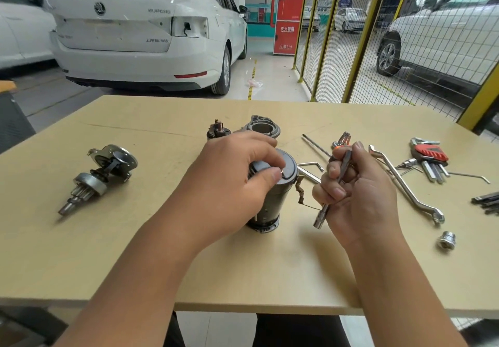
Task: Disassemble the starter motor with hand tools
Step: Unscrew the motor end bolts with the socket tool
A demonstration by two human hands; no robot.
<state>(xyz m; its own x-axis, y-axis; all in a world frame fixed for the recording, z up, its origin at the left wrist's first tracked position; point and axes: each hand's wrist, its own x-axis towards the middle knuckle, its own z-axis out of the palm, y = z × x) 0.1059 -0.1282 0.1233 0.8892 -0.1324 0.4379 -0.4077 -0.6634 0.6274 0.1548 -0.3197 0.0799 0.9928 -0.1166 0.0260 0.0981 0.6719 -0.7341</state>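
Hands (pixel 359 184) flank motor body (pixel 272 200); wrench (pixel 405 184), perhaps sockets, lie right.

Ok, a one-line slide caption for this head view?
Left hand steadies the upright starter motor body by its end cap while the right hand holds a slim tool, removed parts around.

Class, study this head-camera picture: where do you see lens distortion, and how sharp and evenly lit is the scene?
Head view: wide-angle bending bows the table edges and tilts the yellow fence posts; light is soft and even, with faint shadows under the left hand and right hand; the motor body looks sharp, the background cars slightly softer.
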